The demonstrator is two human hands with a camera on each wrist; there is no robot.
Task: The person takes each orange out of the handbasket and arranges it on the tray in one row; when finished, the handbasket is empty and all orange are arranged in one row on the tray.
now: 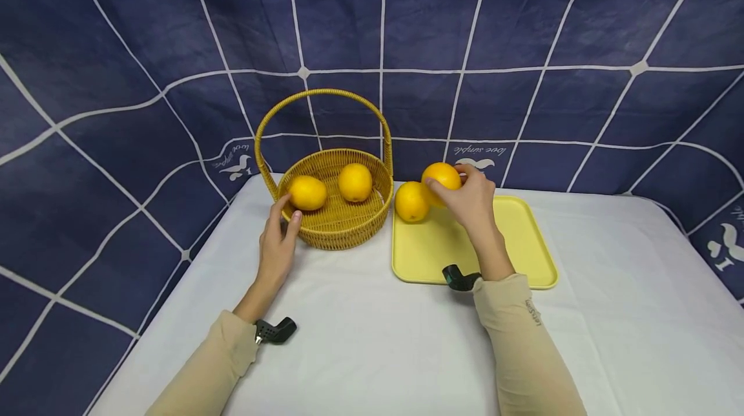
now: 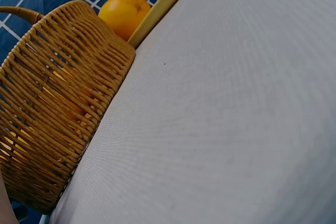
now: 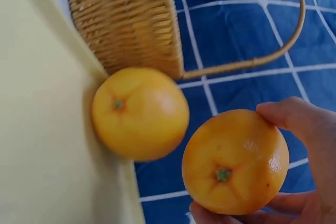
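Two oranges point(image 1: 331, 187) already in basket point(image 1: 343, 232). Third orange point(image 1: 442, 181) lifted in right hand point(image 1: 472, 199) grip; left hand point(image 1: 278, 241) relaxed against basket wall. One orange point(image 1: 411, 201) left on tray point(image 1: 523, 248).

I see a round orange point(image 1: 442, 177), stem end facing my right wrist camera, lifted clear of the yellow tray point(image 1: 523, 241), just beside a second orange point(image 1: 411, 201) resting at the tray's far left corner, near the wicker basket point(image 1: 343, 225).
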